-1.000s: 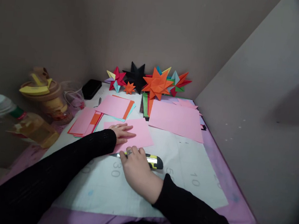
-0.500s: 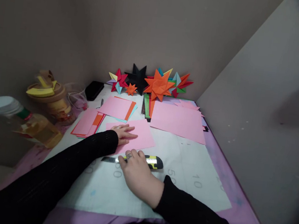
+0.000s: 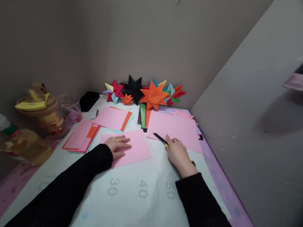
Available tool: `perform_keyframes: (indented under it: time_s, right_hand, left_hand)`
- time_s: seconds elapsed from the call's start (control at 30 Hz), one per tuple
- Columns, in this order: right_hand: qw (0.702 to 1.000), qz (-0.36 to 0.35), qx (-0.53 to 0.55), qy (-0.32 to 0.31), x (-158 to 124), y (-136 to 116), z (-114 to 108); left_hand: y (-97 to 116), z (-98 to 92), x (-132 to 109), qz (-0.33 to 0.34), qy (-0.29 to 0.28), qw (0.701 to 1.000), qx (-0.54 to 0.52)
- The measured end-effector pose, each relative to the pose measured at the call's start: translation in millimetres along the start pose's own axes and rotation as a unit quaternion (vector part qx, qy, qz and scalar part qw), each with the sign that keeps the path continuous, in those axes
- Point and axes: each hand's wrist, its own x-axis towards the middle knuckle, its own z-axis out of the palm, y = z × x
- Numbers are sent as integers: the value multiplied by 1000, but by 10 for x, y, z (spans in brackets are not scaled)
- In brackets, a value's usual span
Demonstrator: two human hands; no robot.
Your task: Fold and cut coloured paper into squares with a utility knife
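Observation:
My left hand [image 3: 117,145] lies flat, fingers spread, on a pink sheet of paper [image 3: 137,150] in the middle of the white mat. In my right hand [image 3: 178,154] is a utility knife [image 3: 161,139], its dark blade pointing up and left; most of the handle is hidden under the palm. The blade's tip is close to the lower edge of a larger pink sheet [image 3: 170,127]. Whether blade or knuckles touch that sheet I cannot tell. Left of my left hand are two stacks of coloured paper, a nearer stack [image 3: 80,136] and a farther stack [image 3: 113,118], both topped with pink.
Folded paper stars [image 3: 153,94] stand along the back wall. On the left are a jar with a white lid [image 3: 27,146], a brown lidded cup [image 3: 44,111], a clear plastic cup [image 3: 70,109] and a black phone [image 3: 89,101]. A grey wall rises at the right.
My right hand has carried the utility knife right and away from me, off the front of the smaller sheet. My left hand stays on that sheet. The view has tilted up slightly.

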Motion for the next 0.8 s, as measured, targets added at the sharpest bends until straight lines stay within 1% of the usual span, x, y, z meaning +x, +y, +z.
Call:
perform_keyframes:
  time_s: [0.07,0.13,0.17,0.2,0.23,0.33,0.37,0.4,0.47,0.53,0.57,0.6,0.63,0.7,0.73,0.8]
  right_hand:
    - [999,21,35,30,10,-40,120]
    - [989,-8,127,74,-21,-184,212]
    - [978,-38,189,78,-46,-275,250]
    - [964,-61,251,65,-73,-368,284]
    - [950,-73,302,39,-100,-455,315]
    - [912,-54,405,-28,-166,-629,383]
    - [895,-38,443,-40,-178,-653,391]
    - [872,-21,487,-49,-186,-663,391]
    - [810,8,583,-61,-193,-656,362]
    - [755,14,653,-65,-205,-643,303]
    - [737,6,672,-66,-219,-642,267]
    - [728,-9,681,-70,-240,-649,230]
    - [727,-31,682,-75,-268,-661,195]
    - [734,-86,667,-88,-335,-703,139]
    - [741,-115,655,-96,-370,-729,121]
    - [752,-165,628,-110,-429,-780,107]
  left_hand:
    - [-5,15,-19,11,19,1000,1]
    - [2,31,-39,23,43,999,7]
    - [12,37,-48,27,56,998,12]
    - [28,42,-55,30,66,997,19]
    - [49,46,-60,33,74,996,25]
    - [126,54,-67,47,79,996,9]
    - [151,57,-68,49,77,996,-9]
    - [171,60,-68,47,75,996,-28]
    - [203,62,-69,40,74,995,-58]
    - [232,54,-67,28,74,994,-70]
    - [250,46,-65,18,74,994,-76]
    - [273,34,-61,5,75,994,-84]
    - [303,20,-56,-12,77,992,-96]
    - [373,-8,-41,-62,91,985,-133]
    - [407,-20,-32,-96,97,977,-163]
    - [459,-36,-16,-154,92,954,-242]
